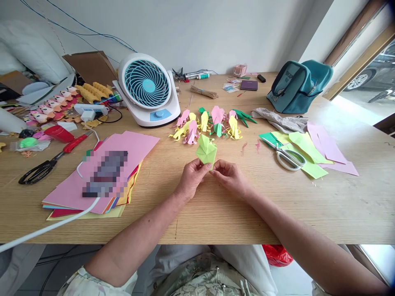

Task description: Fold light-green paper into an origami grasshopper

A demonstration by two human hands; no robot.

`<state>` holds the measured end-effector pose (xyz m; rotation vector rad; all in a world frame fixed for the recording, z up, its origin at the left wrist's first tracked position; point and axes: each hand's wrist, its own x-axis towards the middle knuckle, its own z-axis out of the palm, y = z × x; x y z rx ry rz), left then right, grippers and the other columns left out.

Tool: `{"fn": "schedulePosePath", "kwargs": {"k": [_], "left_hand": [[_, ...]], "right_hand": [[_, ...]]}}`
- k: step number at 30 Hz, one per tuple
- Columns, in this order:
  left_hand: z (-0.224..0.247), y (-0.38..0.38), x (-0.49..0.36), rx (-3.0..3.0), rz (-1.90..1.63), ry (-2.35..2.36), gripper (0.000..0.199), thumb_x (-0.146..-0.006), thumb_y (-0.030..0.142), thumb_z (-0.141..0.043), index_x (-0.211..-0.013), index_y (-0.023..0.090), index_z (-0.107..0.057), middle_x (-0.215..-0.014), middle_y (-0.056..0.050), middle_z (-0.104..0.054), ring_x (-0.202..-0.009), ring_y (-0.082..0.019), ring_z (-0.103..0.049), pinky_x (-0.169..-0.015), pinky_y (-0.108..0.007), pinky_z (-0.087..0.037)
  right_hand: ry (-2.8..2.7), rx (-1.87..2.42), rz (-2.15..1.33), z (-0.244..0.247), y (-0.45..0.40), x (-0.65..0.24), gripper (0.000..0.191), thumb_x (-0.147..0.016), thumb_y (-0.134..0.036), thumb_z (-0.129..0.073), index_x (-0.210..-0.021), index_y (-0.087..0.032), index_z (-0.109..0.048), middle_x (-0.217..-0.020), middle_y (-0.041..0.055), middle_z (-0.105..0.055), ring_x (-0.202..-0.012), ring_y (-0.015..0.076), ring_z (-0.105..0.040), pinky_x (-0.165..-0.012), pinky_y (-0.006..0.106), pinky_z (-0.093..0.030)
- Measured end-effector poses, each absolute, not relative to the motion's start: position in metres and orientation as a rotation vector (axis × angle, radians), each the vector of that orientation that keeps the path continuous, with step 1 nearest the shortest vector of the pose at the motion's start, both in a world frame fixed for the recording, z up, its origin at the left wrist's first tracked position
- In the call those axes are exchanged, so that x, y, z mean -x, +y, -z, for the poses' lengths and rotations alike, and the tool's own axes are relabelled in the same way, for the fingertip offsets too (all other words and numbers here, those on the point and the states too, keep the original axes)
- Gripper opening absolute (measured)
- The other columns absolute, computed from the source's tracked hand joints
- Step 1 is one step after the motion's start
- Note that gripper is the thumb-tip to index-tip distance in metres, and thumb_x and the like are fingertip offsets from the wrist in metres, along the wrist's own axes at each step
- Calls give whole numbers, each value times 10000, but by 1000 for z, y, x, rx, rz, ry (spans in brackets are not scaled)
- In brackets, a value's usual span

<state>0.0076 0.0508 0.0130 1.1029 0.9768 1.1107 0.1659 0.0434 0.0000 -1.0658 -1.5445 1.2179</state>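
A folded piece of light green paper [206, 149] is held up over the table in front of me. My left hand [195, 177] pinches its lower edge between thumb and fingers. My right hand [228, 174] grips the lower right corner, its fingertips almost meeting the left thumb. Just beyond the paper lie several folded paper figures in pink, yellow and green, among them a pink one [191, 132] and a yellow one [233, 128].
White-handled scissors [290, 158] rest on paper scraps [311, 149] at right. A stack of coloured paper [135, 144] with a blurred dark object lies left, near red-and-black scissors [58, 156]. Behind stand a fan [148, 86] and a teal bag [293, 88]; a grey cloth [279, 120] lies before the bag.
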Motion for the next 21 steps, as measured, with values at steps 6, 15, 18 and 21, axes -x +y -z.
{"fn": "schedulePosePath", "kwargs": {"k": [6,15,18,21], "left_hand": [[-13,59,-3,-1158,-1224,1017,476,-652,476,-824,-551,165,-479,-513,81,-336,-496,-47,-241,-467,-221,-202],[-14,55,-7,-1194,-1221,1042,440,-644,460,-821,-523,161,-522,-523,60,-424,-568,-76,-372,-540,-217,-304],[-14,56,-5,-1228,-1228,1043,456,-648,465,-825,-505,154,-524,-513,63,-388,-557,-68,-341,-539,-218,-295],[-15,58,-3,-1248,-1219,1058,485,-639,488,-831,-487,151,-516,-498,67,-348,-542,-63,-310,-528,-221,-278]], "right_hand": [[-1624,1107,-1196,-5,39,-166,329,-843,-506,-646,-786,-194,-561,-669,-26,-497,-589,114,-402,-532,255,-312],[-1555,1104,-1250,-8,41,-166,458,-769,-615,-693,-696,-194,-527,-591,-57,-417,-541,91,-313,-497,253,-240],[-1541,1111,-1263,-10,41,-165,467,-745,-615,-715,-679,-196,-520,-572,-64,-403,-525,84,-298,-486,250,-233],[-1540,1115,-1279,-13,41,-166,462,-736,-605,-727,-672,-197,-520,-560,-66,-397,-516,80,-293,-473,244,-228]]}}
